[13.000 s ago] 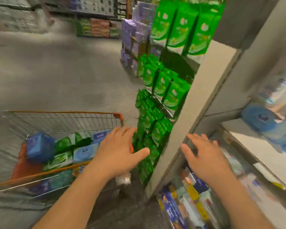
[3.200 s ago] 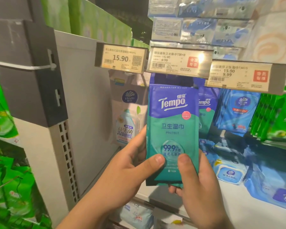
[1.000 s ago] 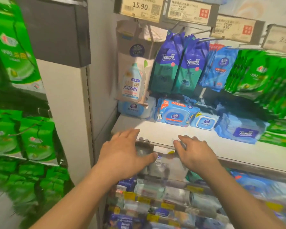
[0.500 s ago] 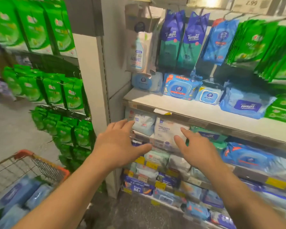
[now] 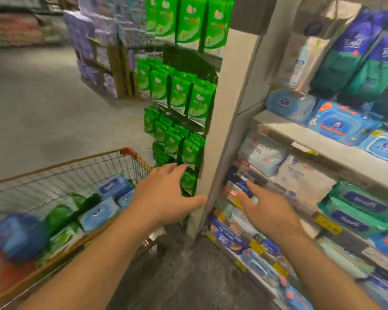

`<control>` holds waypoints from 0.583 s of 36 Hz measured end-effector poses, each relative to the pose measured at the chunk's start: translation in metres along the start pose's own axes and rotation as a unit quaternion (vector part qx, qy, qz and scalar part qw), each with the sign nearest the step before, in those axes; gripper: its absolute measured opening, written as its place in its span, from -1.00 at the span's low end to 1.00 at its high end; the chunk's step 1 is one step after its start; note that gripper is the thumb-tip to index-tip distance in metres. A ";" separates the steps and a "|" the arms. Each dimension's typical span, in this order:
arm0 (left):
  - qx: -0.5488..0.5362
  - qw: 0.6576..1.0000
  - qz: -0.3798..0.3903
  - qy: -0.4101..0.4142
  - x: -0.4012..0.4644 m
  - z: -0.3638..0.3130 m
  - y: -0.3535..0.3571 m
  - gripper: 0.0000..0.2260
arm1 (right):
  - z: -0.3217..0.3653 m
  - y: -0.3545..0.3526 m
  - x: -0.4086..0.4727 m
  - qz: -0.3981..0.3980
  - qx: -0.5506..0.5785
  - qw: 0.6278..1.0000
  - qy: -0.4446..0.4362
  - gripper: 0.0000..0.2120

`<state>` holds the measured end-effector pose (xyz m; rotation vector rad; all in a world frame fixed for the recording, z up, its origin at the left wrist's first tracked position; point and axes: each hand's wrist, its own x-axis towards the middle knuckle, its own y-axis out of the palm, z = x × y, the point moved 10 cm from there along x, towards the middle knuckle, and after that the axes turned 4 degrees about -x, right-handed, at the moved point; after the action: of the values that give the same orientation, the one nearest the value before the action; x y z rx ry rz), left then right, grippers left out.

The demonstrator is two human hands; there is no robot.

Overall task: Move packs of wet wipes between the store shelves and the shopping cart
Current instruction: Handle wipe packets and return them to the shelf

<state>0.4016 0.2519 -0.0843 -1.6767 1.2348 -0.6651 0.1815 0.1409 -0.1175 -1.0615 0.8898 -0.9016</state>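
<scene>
My left hand [image 5: 166, 198] hovers with spread fingers beside the front right corner of the wire shopping cart [image 5: 126, 153], holding nothing. My right hand [image 5: 267, 209] is stretched out, fingers straight, in front of the lower store shelves [image 5: 300, 135], also holding nothing. Several blue and green packs of wet wipes [image 5: 99, 211] lie in the cart. On the shelves at right stand blue-teal Tempo packs [image 5: 345, 57] and flat blue wipe packs [image 5: 338, 124]. The picture is blurred by motion.
A grey shelf upright [image 5: 224, 121] stands between my hands. Green hanging packs [image 5: 179, 95] fill the end rack to its left. Purple packages [image 5: 90, 41] are stacked farther down the grey aisle floor [image 5: 43, 108]. Price labels line the lower shelf edges.
The view has swung left and down, away from the shelf and toward the cart. Both hands stay open and hold nothing; the left hand now sits near the cart's corner.
</scene>
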 end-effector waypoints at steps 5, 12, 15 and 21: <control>-0.034 0.997 -0.016 -0.068 -0.028 0.093 -0.032 -0.13 | 0.094 0.034 0.017 0.049 -0.034 0.996 -0.059 -0.39; -0.058 0.983 -0.038 -0.172 -0.075 0.228 -0.064 -0.20 | 0.236 0.081 0.022 0.060 -0.055 0.983 -0.166 -0.35; -0.069 0.972 -0.059 -0.219 -0.092 0.282 -0.074 -0.15 | 0.288 0.096 0.021 0.053 -0.038 0.977 -0.203 -0.36; -0.102 0.955 -0.071 -0.269 -0.114 0.345 -0.085 -0.11 | 0.358 0.123 0.025 0.055 -0.035 0.967 -0.248 -0.37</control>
<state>0.6843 0.4872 -0.1465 -1.9613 0.8147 -0.1367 0.5388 0.2621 -0.1531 -1.2158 0.5542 -0.4785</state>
